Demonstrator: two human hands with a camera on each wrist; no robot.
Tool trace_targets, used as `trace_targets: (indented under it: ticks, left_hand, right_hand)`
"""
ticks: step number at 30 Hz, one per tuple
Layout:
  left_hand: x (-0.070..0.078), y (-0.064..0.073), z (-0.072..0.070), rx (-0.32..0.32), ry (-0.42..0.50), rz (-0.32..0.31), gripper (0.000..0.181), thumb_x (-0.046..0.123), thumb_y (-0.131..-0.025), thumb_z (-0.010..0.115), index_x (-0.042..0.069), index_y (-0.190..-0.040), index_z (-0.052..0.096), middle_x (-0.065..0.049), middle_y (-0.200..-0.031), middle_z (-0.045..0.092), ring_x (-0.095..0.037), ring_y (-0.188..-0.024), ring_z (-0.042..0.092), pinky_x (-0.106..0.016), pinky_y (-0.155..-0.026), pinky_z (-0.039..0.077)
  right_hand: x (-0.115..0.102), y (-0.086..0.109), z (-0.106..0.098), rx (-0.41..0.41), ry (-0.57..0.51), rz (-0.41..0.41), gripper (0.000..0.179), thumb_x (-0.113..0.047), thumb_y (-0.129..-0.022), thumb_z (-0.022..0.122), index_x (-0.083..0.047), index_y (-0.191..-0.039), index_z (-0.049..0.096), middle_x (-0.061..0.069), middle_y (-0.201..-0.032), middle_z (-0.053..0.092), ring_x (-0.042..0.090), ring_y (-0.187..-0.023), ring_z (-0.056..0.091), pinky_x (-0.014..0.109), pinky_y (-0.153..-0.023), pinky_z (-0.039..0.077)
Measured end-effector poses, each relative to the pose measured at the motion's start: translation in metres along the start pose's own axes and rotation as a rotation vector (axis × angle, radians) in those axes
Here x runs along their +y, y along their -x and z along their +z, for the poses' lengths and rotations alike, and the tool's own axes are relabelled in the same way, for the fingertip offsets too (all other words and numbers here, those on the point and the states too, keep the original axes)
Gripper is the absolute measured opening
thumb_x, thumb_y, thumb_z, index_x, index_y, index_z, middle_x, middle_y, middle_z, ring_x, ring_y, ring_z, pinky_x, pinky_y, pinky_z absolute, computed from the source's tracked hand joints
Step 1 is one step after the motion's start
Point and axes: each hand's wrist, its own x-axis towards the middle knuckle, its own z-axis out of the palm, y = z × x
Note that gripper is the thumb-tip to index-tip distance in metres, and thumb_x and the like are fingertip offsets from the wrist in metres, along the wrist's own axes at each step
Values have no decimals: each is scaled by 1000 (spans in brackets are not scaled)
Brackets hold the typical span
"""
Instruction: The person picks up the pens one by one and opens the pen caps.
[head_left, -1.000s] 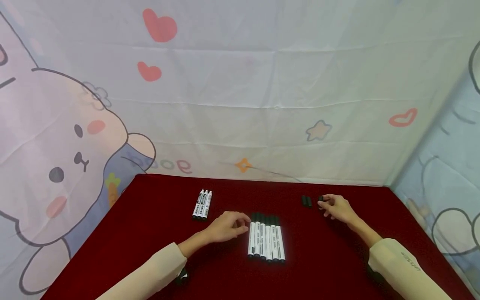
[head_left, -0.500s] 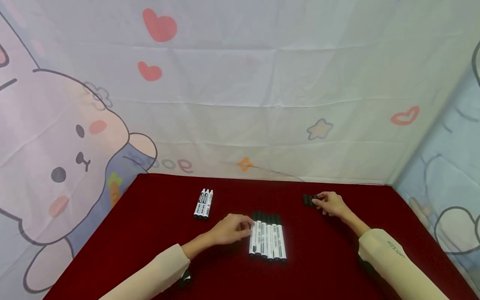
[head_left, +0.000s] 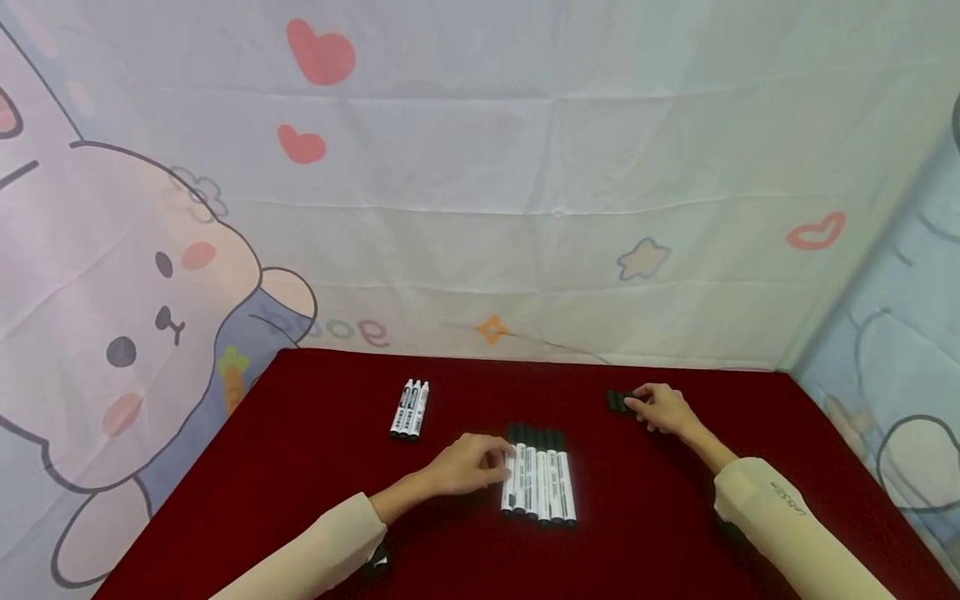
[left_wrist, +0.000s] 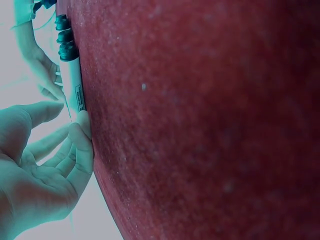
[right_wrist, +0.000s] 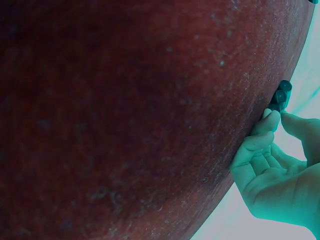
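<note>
A row of several white markers with black caps [head_left: 543,483] lies side by side on the red cloth. My left hand [head_left: 467,465] is at the row's left edge, its fingertips touching the leftmost marker [left_wrist: 74,82]; in the left wrist view the thumb stands off from the fingers. Farther right and back, my right hand [head_left: 662,408] pinches a black marker cap [head_left: 628,402] between thumb and fingertips. That cap is against two other black caps [head_left: 614,401], partly hidden by the fingers. The right wrist view shows the caps [right_wrist: 282,95] just beyond the right fingertips.
Three uncapped white markers [head_left: 410,410] lie together at the back left of the red cloth [head_left: 330,450]. A small black object [head_left: 377,562] shows partly beside the left sleeve. A printed curtain [head_left: 450,167] hangs behind the table.
My right hand has slid the black cap left until it is beside the other two, then stayed there. The left hand has come slightly right onto the edge of the marker row.
</note>
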Motion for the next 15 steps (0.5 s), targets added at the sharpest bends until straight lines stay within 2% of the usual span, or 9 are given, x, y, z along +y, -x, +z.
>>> trace_targets:
  ticks: [7,15]
  left_hand:
    - [2,0,2,14,-8,-12,35,17,-92,76,2,-122,69,-7,-91,72,-6,-72,61,-17,-65,49]
    - [1,0,6,32,-21,-34,39,20,-89,80,4,-123,70,-6,-91,72,-4,-70,61,-17,-63,49]
  right_hand:
    - [1,1,-2,-4,1,-15,43,-20,-105,54,16,-130,55,7,-75,71,9,-54,60,25,-47,48]
    - [-1,10,-6,-20,-12,-42,43,-17,-106,53,16,-133,52,9,-78,71,10,-58,63,25,-48,49]
